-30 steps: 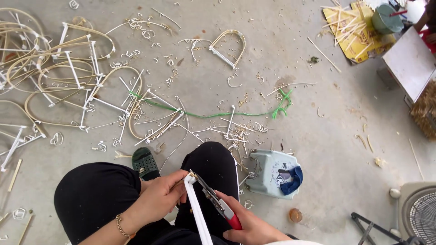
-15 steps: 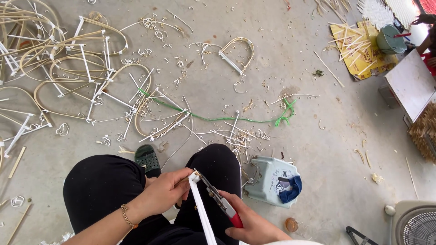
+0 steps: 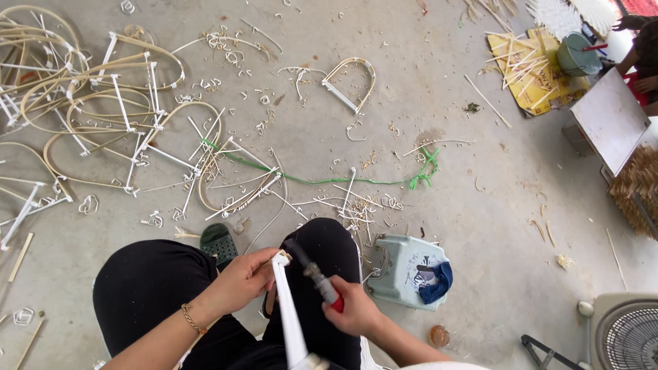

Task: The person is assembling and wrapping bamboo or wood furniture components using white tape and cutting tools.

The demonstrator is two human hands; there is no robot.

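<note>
My left hand (image 3: 241,279) pinches the top end of a white-wrapped stick (image 3: 287,312) that rises from my lap. A gold bracelet sits on that wrist. My right hand (image 3: 354,309) grips the red handle of a thin metal tool (image 3: 313,275), whose dark tip points up and left towards the stick's top end. Both hands are over my knees, in black trousers.
Bent cane frames with white-wrapped joints (image 3: 116,130) lie heaped on the concrete floor at left, with one small frame (image 3: 351,83) farther off. A green cord (image 3: 329,179), an overturned grey stool with blue cloth (image 3: 411,270), a fan (image 3: 627,336) and another person's hands (image 3: 641,48) at top right.
The camera has tilted slightly. My right hand with the tool has shifted a little, its tip lifted away from the stick's end; my left hand stays on the stick.
</note>
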